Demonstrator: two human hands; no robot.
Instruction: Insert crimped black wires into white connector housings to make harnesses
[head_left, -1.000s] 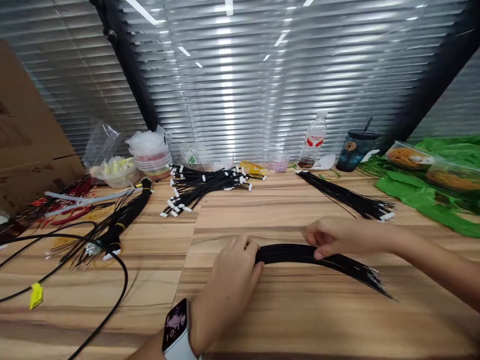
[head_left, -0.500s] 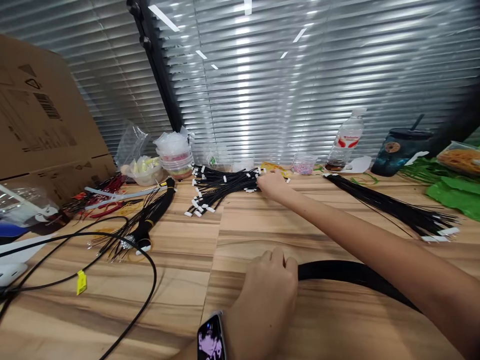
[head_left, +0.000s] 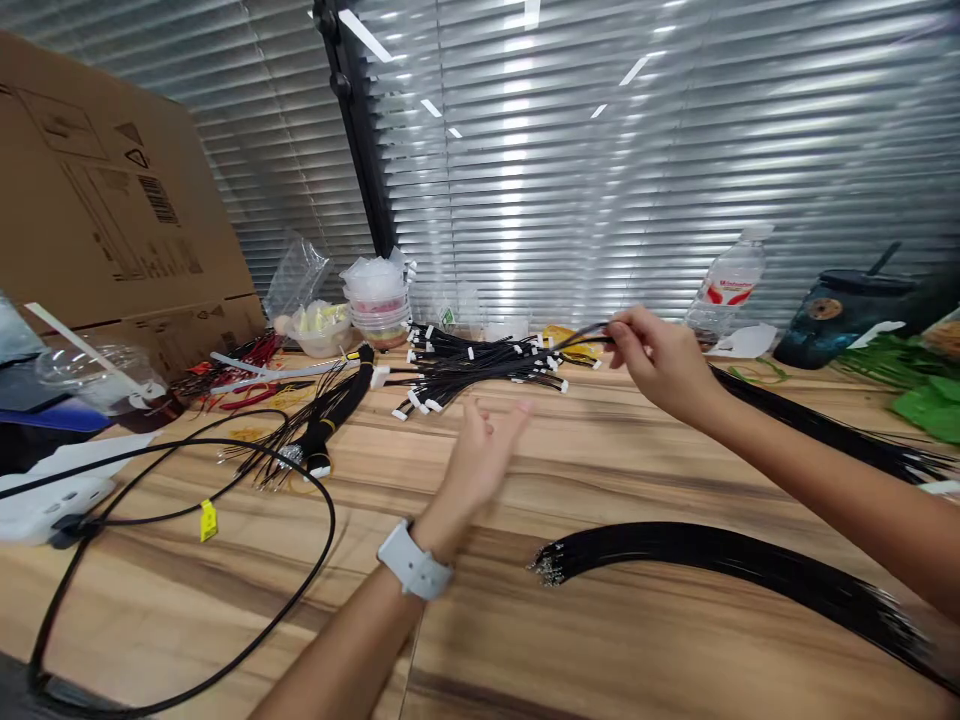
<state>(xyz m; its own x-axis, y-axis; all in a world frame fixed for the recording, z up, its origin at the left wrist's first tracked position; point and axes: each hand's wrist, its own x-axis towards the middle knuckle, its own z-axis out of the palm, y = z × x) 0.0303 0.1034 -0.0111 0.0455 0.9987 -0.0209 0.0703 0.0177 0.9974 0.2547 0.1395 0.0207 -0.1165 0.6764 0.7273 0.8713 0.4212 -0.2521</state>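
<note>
My right hand (head_left: 660,365) pinches a thin black wire (head_left: 589,333) between fingers and thumb, just above the far end of a heap of black wires with white connectors (head_left: 480,368). My left hand (head_left: 480,460) hangs open over the table, touching nothing, with a white-strapped watch (head_left: 414,562) on its wrist. A long curved bundle of black wires with bare metal ends (head_left: 712,555) lies nearer me, below my right forearm. Another black wire bundle (head_left: 832,435) runs off to the right, partly hidden by that forearm.
The wooden table (head_left: 465,640) holds a taped wire bundle (head_left: 330,420) and a loose black cable loop (head_left: 187,560) with a yellow tag at left. A cardboard box (head_left: 112,190) leans there. Stacked plastic containers (head_left: 379,305), a water bottle (head_left: 727,285) and a dark tumbler (head_left: 844,315) stand at the back.
My left hand has let go of the long bundle and lifted off it. My right hand has reached the heap and now pinches a wire. The view has turned to the right.
</note>
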